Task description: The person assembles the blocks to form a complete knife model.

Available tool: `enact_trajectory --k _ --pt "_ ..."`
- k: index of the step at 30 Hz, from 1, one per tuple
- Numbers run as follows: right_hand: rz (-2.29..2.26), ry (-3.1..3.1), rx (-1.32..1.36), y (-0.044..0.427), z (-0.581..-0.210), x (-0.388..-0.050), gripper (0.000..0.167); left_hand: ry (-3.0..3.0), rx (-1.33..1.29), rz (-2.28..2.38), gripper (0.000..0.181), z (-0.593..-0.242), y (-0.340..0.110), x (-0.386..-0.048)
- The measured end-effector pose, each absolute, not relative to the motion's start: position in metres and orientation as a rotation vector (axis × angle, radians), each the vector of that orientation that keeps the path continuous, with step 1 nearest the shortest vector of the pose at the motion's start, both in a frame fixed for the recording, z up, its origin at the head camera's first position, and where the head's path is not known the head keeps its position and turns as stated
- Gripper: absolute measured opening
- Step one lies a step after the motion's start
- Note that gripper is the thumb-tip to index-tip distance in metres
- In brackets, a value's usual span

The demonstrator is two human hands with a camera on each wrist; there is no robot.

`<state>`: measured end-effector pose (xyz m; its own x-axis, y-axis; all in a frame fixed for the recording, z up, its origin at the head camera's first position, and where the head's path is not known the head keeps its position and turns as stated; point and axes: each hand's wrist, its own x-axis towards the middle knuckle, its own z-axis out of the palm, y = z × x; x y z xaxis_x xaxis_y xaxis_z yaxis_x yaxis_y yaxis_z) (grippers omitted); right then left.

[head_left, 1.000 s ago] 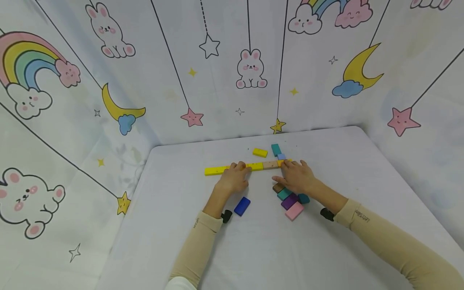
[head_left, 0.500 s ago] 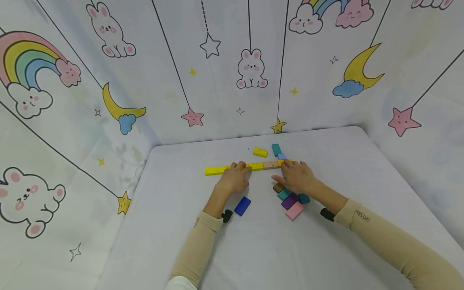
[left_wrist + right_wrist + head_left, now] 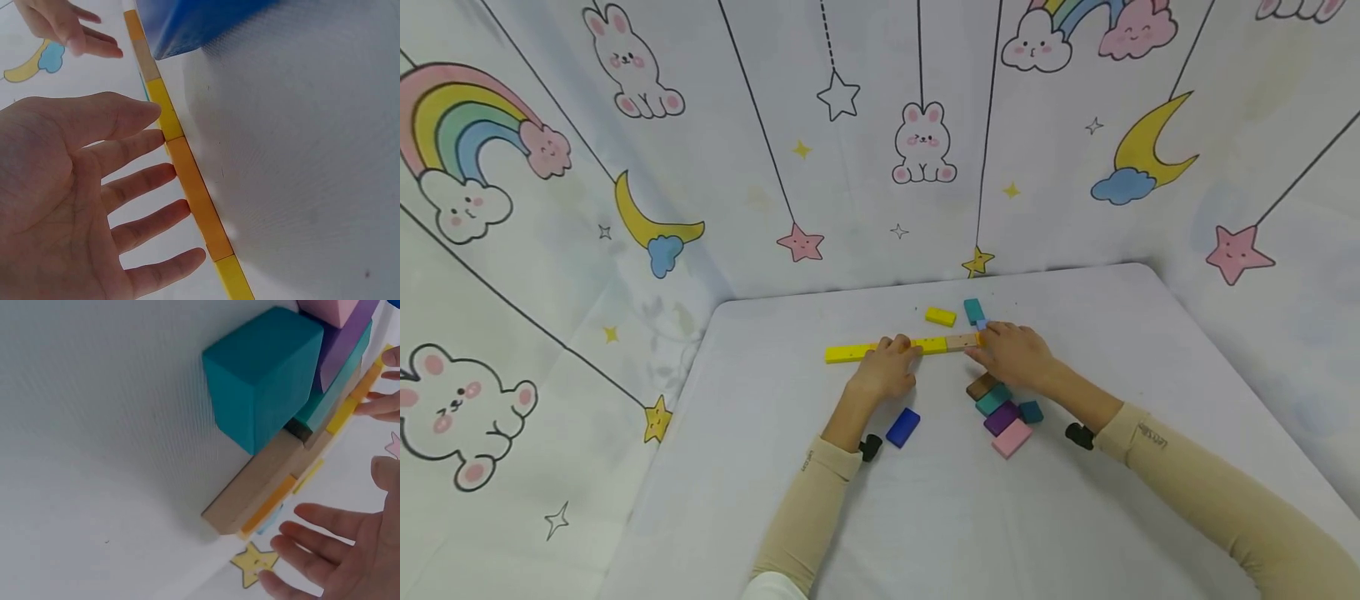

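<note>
A long row of yellow, orange and wood-coloured blocks (image 3: 845,354) lies end to end across the table. My left hand (image 3: 886,368) is over its middle, and in the left wrist view the straight fingertips touch or nearly touch an orange block (image 3: 199,199). At the row's right end is my right hand (image 3: 1018,358), hiding part of the last orange block (image 3: 270,504). The right wrist view has its fingers spread, nothing between them. Below that hand sit a brown block (image 3: 982,385), a green block (image 3: 993,400), a purple block (image 3: 1002,418) and a pink block (image 3: 1012,438).
A teal block (image 3: 1031,412) stands beside the cluster, and a dark blue block (image 3: 903,427) is nearer the left forearm. Behind the row are a yellow block (image 3: 941,317), a green-blue block (image 3: 973,311) and a light blue block (image 3: 982,324). Printed cloth walls (image 3: 865,200) border the white table (image 3: 760,433).
My right hand has shifted slightly away from me, uncovering more of the brown block and covering the row's right tip. The left hand stays where it was on the row.
</note>
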<state>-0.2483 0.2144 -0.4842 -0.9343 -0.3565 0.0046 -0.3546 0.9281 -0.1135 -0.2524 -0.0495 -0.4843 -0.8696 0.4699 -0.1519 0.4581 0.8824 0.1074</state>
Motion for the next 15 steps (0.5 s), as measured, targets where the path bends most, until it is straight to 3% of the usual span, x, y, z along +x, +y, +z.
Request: enact_trajectory --k 15 --pt "-0.369 3.066 -0.740 0.229 -0.492 -0.280 0.051 2.873 0.718 0.093 0.056 -0.483 -0.050 -0.252"
